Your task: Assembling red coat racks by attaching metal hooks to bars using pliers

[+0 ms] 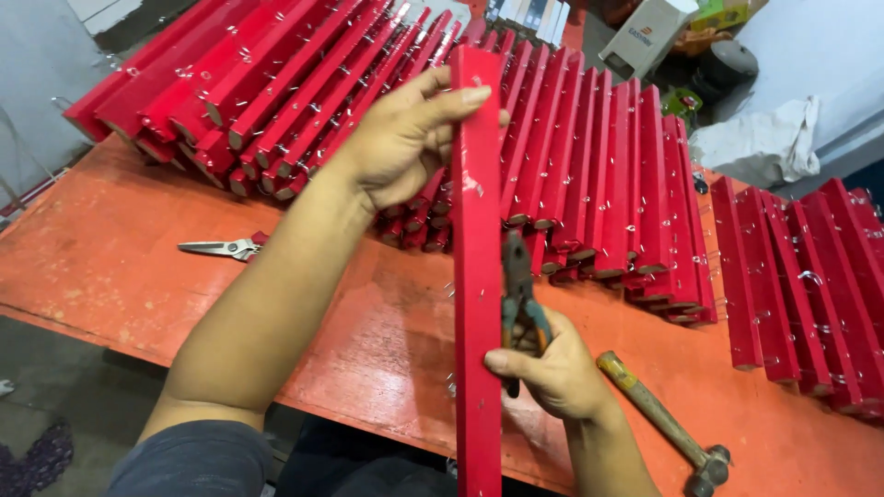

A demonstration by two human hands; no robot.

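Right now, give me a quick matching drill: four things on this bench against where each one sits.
Things:
1. pliers
2. scissors
3. hammer
4. red strip

Places:
A. lying on the table's left side
B. held upright between both hands
C. in the right hand
D. lying on the table by the right wrist

Pairs: 1-C, 2-A, 3-D, 4-B. The left hand grips the strip's top.

Red strip [477,276]: glossy painted wood. Pliers [518,276]: dull metal. Hammer [658,414]: wooden handle. Table [110,267]: matt, scuffed.
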